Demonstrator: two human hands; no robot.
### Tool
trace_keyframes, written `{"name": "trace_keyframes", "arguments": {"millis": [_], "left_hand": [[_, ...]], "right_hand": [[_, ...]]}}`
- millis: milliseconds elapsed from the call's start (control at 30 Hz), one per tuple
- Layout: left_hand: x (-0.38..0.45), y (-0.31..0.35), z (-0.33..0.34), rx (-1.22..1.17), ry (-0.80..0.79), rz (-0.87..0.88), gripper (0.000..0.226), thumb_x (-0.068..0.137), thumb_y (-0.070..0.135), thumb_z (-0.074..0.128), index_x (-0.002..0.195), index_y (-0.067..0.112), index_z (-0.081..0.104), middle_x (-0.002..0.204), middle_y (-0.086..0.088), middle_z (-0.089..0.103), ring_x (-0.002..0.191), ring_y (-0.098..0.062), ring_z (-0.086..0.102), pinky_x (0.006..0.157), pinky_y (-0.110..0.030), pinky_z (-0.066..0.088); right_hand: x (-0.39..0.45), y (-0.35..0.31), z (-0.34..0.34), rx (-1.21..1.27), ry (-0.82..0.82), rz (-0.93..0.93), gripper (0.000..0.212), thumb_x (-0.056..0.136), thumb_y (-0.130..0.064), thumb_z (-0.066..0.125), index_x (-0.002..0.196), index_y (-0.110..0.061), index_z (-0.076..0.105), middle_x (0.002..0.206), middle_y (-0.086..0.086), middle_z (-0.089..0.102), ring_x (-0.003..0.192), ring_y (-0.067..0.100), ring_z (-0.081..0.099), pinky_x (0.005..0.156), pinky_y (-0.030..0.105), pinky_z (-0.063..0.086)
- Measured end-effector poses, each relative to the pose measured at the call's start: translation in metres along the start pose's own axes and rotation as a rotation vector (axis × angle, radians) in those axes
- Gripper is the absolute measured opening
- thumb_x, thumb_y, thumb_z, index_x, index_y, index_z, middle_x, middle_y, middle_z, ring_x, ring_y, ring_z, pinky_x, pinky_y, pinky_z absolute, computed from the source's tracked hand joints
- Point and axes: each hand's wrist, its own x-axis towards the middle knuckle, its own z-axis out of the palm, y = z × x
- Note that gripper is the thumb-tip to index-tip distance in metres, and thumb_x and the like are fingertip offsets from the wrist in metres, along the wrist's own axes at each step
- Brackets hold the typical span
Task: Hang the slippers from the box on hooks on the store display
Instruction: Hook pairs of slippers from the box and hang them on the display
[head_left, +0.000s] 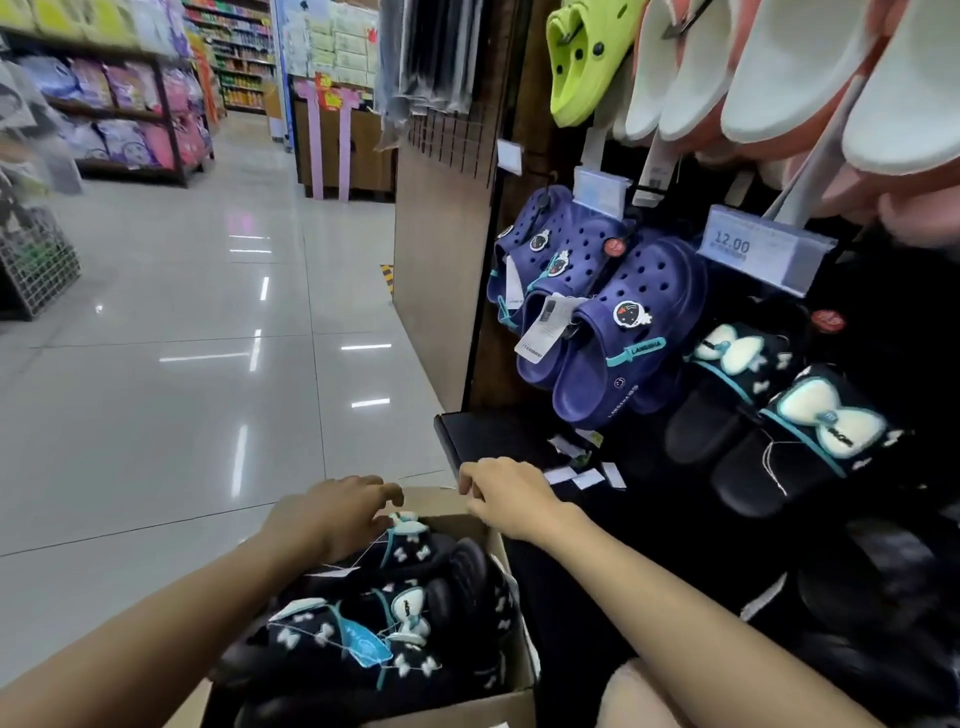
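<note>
Nearest me, the cardboard box (511, 670) sits low in the view, full of black slippers (374, 613) with pale bow trims and loose tags, so I judge most of the stock is not yet hung. My left hand (332, 512) reaches into the far end of the box, its fingers curled down at a bow-trimmed slipper; whether they actually grip it I cannot tell. My right hand (501, 496) hovers just beside the box's far edge, fingers bent as if pinching a thin string or tag, though what it holds is too small to make out.

Just past the hands, a black ledge (467, 434) carries a few loose paper tags (587, 475). Above it on the display, one matching black bow pair (769, 415) already hangs, next to navy clogs (587, 312) under a 12.00 price label (748, 247). Higher hang a lime clog (582, 57) and white slippers (779, 78). So the job looks barely begun
</note>
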Motion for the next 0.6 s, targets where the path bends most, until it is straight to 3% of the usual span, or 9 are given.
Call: {"name": "trace_keyframes", "arguments": {"millis": [67,167,267,367,467,600], "left_hand": [[-0.004,-0.014,0.018,0.017,-0.03,-0.011,0.032,0.094,0.056,0.039,0.124,0.047,0.044,0.127,0.014,0.058,0.112,-0.018,0.06,0.09,-0.038,0.052],[-0.012,-0.027,0.039,0.062,-0.173,0.015,0.04,0.097,0.046,0.048,0.136,0.037,0.048,0.135,0.007,0.056,0.123,-0.021,0.054,0.099,-0.034,0.045],[-0.021,-0.04,0.053,0.058,-0.34,0.009,0.049,0.094,0.052,0.052,0.139,0.033,0.046,0.137,0.002,0.055,0.126,-0.023,0.053,0.099,-0.036,0.045],[-0.032,-0.05,0.06,-0.024,-0.513,-0.012,0.054,0.093,0.051,0.057,0.142,0.03,0.044,0.137,-0.001,0.055,0.127,-0.023,0.051,0.101,-0.033,0.04],[-0.041,-0.051,0.063,-0.091,-0.546,-0.007,0.056,0.093,0.049,0.06,0.144,0.032,0.043,0.142,0.001,0.05,0.131,-0.022,0.046,0.103,-0.03,0.035],[-0.05,-0.048,0.076,-0.161,-0.564,-0.081,0.065,0.094,0.057,0.053,0.151,0.04,0.029,0.151,-0.002,0.039,0.137,-0.026,0.041,0.11,-0.037,0.035]], "right_hand": [[0.006,-0.012,0.02,0.021,-0.046,-0.029,0.017,0.094,-0.023,0.056,0.11,-0.022,0.061,0.112,0.001,0.066,0.106,0.027,0.059,0.074,0.035,0.036],[0.008,-0.03,0.053,0.002,-0.125,-0.103,0.018,0.092,-0.026,0.061,0.109,-0.02,0.062,0.112,0.005,0.065,0.106,0.028,0.059,0.076,0.038,0.044],[0.008,-0.047,0.084,-0.084,-0.375,-0.186,0.029,0.095,-0.029,0.058,0.122,-0.019,0.056,0.121,0.008,0.062,0.112,0.03,0.058,0.078,0.04,0.043],[0.008,-0.062,0.105,-0.151,-0.49,-0.286,0.036,0.097,-0.036,0.057,0.129,-0.02,0.051,0.126,0.009,0.061,0.115,0.032,0.057,0.074,0.039,0.041],[0.007,-0.07,0.118,-0.166,-0.539,-0.329,0.043,0.098,-0.042,0.055,0.133,-0.018,0.049,0.13,0.01,0.058,0.118,0.032,0.055,0.075,0.039,0.041],[0.005,-0.071,0.127,-0.12,-0.616,-0.246,0.046,0.102,-0.049,0.043,0.136,-0.018,0.047,0.133,0.011,0.056,0.121,0.033,0.054,0.085,0.043,0.043]]}}
